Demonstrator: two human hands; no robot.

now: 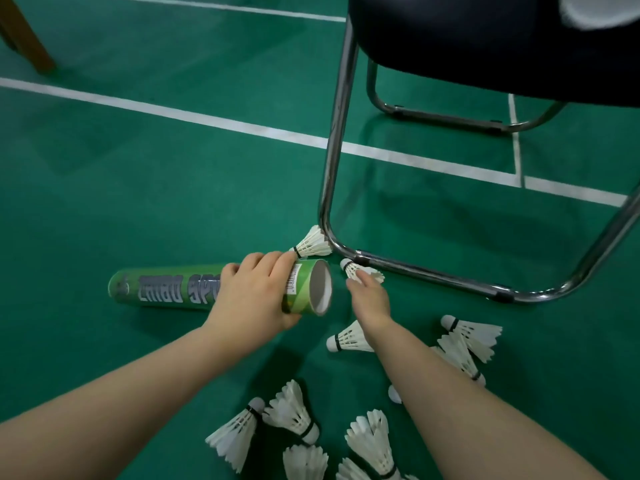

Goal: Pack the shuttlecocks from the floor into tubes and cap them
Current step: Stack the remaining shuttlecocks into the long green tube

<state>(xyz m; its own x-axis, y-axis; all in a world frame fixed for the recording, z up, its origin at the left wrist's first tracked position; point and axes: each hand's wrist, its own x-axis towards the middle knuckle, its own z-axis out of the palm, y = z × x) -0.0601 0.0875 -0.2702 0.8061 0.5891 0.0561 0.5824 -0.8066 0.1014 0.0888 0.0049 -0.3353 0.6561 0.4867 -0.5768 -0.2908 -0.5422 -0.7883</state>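
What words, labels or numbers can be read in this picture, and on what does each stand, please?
"SP…": big grey letters on the tube, the rest hidden under the left hand.
Grey word before it: too stylised to read surely.
White sticker by the tube's mouth: print too small.
Round logo at its far end: blurred.

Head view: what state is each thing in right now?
Tube: horizontal, mouth open, no cap.
Left hand: grips tube near its mouth.
Right hand: pinches shuttlecock beside chair frame.
Other shuttlecocks: loose on floor.
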